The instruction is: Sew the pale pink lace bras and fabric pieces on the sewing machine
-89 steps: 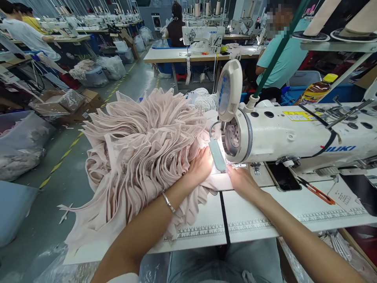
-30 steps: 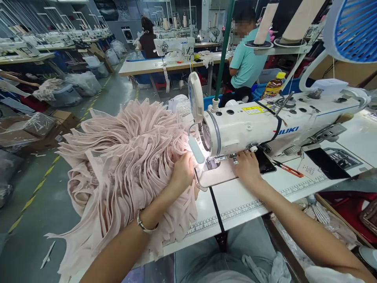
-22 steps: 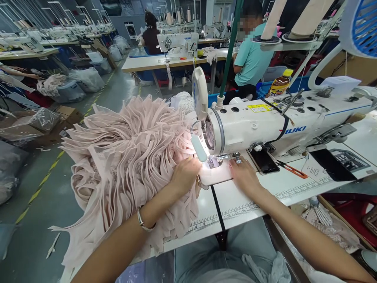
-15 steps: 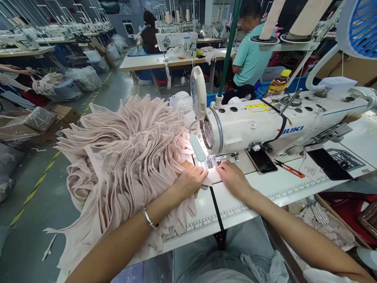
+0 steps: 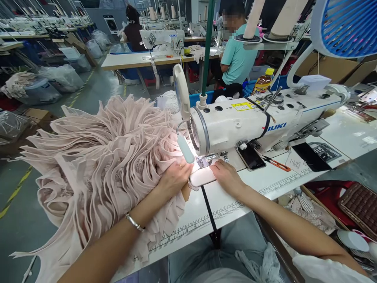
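Observation:
A pale pink fabric piece (image 5: 202,177) lies at the needle area of the white sewing machine (image 5: 235,125). My left hand (image 5: 176,177) has its fingers closed on the fabric's left side, beside the large heap of pleated pink fabric pieces (image 5: 118,157). On the right side, my right hand (image 5: 226,177) pinches the fabric's edge just in front of the presser foot (image 5: 202,162). The fingertips of both hands are partly hidden by cloth and glare from the machine's lamp.
A phone (image 5: 251,156), orange snips (image 5: 277,163) and a black pad (image 5: 311,156) lie right of the needle area. Behind the machine stands a bottle (image 5: 263,81). A fan (image 5: 347,27) hangs upper right. Two people sit at the back.
The view has shifted to the right. My hands have moved slightly apart, my left hand nearer the heap, and more of the pink piece shows between them.

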Tool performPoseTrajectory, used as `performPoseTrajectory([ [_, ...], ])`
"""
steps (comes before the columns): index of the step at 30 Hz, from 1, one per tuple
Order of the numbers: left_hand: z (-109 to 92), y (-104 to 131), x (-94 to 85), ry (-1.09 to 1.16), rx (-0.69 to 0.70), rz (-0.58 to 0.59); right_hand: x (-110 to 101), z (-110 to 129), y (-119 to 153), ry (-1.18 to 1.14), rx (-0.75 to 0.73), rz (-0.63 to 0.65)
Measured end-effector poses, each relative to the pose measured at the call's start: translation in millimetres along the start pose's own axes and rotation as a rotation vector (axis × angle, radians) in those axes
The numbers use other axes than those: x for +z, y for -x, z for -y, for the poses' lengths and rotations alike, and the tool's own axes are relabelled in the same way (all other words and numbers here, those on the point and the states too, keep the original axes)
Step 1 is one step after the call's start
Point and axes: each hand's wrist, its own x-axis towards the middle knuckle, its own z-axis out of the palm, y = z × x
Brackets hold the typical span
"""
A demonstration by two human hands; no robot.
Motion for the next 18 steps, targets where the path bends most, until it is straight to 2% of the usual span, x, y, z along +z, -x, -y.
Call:
performPoseTrajectory([
  [3,-30,-12,0.5,-0.048,0.099,-0.006,-4,0,-3,0.036,0.0,0.021],
  [7,-62,-16,-2.0,-0.109,0.042,0.046,-6,5,-5,0.102,0.007,0.014],
  [10,-64,-12,-9.3,-0.151,0.005,0.079,-12,8,-5,0.131,0.039,0.039],
  [14,-53,-8,-14.0,-0.143,-0.012,0.077,-25,5,-12,0.148,0.136,0.228],
  [18,-50,-9,-8.8,-0.111,0.04,0.021,-30,2,-28,0.082,0.194,0.383],
])
